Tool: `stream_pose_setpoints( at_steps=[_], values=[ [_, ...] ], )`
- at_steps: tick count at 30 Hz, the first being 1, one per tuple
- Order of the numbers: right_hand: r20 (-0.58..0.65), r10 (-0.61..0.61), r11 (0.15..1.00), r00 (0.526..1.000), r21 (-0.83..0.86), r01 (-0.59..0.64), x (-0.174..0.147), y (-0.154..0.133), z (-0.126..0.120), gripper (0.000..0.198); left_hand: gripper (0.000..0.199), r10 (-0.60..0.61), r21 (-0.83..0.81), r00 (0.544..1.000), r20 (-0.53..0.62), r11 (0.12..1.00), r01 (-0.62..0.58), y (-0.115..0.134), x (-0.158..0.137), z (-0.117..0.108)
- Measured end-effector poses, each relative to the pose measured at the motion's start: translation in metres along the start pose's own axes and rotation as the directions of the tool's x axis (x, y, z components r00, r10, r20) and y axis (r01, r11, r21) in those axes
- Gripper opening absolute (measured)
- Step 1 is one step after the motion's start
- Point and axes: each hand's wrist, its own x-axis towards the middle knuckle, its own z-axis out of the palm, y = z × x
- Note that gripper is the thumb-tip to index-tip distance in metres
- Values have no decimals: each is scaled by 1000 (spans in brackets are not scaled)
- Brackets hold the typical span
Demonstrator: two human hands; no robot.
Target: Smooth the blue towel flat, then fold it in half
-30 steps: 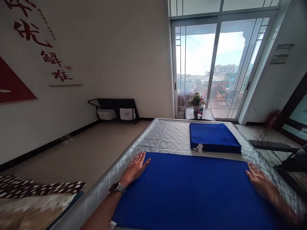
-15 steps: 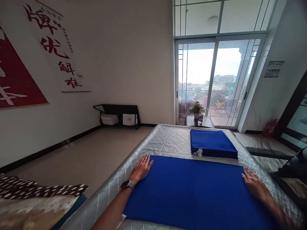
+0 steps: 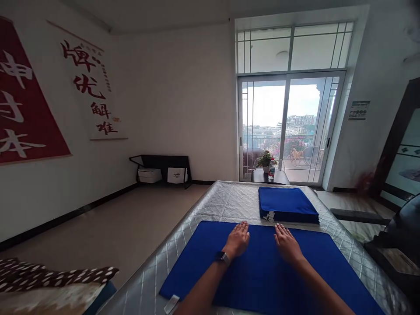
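A blue cloth [image 3: 259,280] lies spread flat on a silver quilted table cover [image 3: 226,199], a white tag [image 3: 171,303] showing at its near left corner. My left hand [image 3: 238,239], with a watch on the wrist, rests flat on the cloth left of its middle, fingers stretched out. To the right of it, my right hand [image 3: 287,241] also lies flat on the cloth near the far edge. Neither hand grips anything. Just beyond them sits a neat stack of folded blue cloths [image 3: 287,203], with white tags at its near left corner.
Behind the table stand a potted plant [image 3: 266,161] and a bottle [image 3: 271,169] on a small dark table. A black rack [image 3: 164,162] with white boxes is by the wall. A patterned cushion [image 3: 59,275] lies at lower left, and a dark chair [image 3: 405,227] at right.
Both hands have moved inward from the cloth's left and right edges to its middle. The cloth stays spread, and the camera view has tilted up.
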Motion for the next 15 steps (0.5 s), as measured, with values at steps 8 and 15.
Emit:
stream_pose_setpoints(
  at_steps=[8,15],
  values=[
    [81,-77,996,994,46,74,20,-42,36,63,57,52,-81,996,77,996,-46,52,22,36],
    [90,-67,997,994,40,64,21,-38,41,62,57,72,-65,996,62,996,-68,51,21,37]
  ],
)
